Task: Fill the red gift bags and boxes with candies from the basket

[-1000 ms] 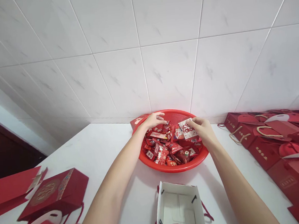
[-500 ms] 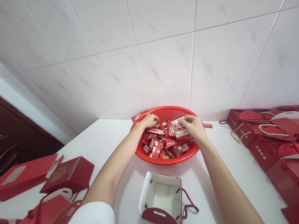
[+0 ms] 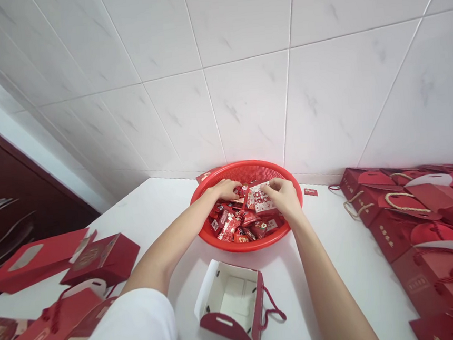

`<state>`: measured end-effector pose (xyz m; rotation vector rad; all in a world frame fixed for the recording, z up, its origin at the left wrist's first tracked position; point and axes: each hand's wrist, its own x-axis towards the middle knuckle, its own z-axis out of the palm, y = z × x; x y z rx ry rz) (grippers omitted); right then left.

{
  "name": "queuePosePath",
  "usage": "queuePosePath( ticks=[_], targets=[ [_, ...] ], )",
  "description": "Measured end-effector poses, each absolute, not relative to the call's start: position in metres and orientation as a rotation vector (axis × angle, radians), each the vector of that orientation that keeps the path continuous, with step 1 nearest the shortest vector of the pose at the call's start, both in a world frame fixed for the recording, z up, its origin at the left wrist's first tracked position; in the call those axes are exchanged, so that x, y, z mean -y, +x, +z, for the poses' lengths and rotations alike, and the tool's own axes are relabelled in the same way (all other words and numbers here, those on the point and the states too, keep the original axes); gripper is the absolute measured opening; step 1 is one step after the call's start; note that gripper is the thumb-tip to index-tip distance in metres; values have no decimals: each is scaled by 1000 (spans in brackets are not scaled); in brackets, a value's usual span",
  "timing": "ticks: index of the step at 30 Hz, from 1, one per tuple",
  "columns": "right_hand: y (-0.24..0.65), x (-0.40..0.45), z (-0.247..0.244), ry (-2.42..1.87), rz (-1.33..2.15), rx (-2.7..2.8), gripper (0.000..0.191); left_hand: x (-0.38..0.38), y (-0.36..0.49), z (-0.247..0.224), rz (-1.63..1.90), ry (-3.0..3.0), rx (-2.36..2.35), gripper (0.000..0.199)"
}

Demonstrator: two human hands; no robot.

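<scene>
A red plastic basket (image 3: 252, 246) holds a heap of red wrapped candies (image 3: 229, 227). My left hand (image 3: 226, 189) reaches in over its left side, fingers curled down among the wrappers; what they grip, if anything, is hidden. At the right side, my right hand (image 3: 283, 195) pinches the upper edge of a flat white-and-red patterned packet (image 3: 261, 197), which lies tilted over the heap. In front of the basket stands an open gift box (image 3: 237, 296), white inside, dark red outside, with nothing visible in it. Its red cord handle (image 3: 276, 308) hangs to the right.
Rows of red gift boxes (image 3: 399, 239) with cord handles stand at the right. More red boxes (image 3: 105, 259) and bags (image 3: 46, 339) lie at the left. A small red packet (image 3: 310, 192) rests beside the basket. The tiled wall (image 3: 253, 109) rises directly behind the white table (image 3: 331, 240).
The view has shifted slightly, so things sit further left. My left hand has sunk a little further over the candies. My right hand still holds the patterned packet.
</scene>
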<state>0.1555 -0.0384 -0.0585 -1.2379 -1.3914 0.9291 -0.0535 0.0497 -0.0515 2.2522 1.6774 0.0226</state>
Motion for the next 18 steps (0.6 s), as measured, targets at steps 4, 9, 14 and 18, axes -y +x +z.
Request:
queuePosePath(
  ticks=[4,9,14,18],
  targets=[
    [156,37,-59,-1228,934,1384,28,-51,-51,-52,-44,2171,-1677,6],
    [155,36,-59,-1237,978,1337,29,-55,-55,-54,-68,2021,-1604,12],
    [155,40,-53,-1237,1001,1325,33,-55,-57,-55,-83,1812,-1467,21],
    [154,42,-51,-1247,986,1319,34,-53,-55,-59,-54,1691,-1320,18]
  ],
)
